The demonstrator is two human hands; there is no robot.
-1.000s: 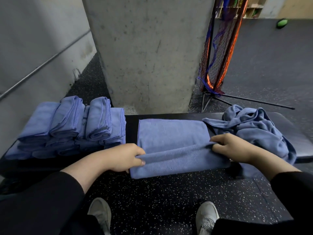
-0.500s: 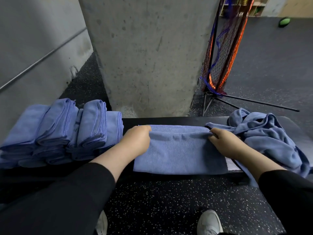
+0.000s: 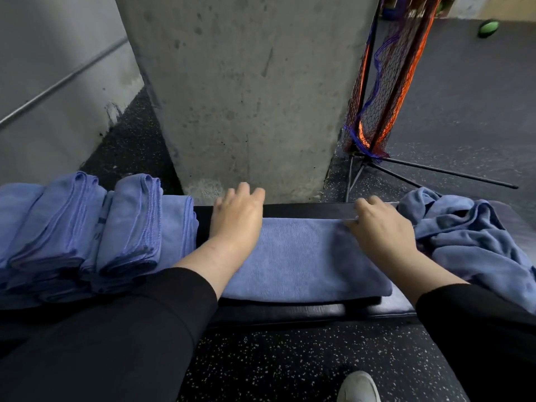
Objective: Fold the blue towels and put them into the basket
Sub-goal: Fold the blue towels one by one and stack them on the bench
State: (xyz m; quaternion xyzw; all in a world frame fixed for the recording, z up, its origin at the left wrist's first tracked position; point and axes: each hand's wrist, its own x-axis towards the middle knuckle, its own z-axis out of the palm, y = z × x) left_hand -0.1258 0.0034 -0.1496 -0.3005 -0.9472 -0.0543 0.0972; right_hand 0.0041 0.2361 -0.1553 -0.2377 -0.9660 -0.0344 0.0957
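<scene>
Fingers [image 3: 246, 195] of left hand [image 3: 236, 219] spread, released; right hand [image 3: 377, 227] laid loosely on half-folded towel [image 3: 304, 256], centred on worktop [image 3: 290, 311]. Step judged: lengthwise fold completed. Crosswise fold required next. Basket not seen.

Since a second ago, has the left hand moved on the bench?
Yes. The left hand has moved from the bench's near edge to its far edge, toward the concrete pillar.

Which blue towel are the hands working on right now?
The flat one mid-bench, under the left hand and right hand; the stacked ones are finished, the crumpled heap untouched.
</scene>
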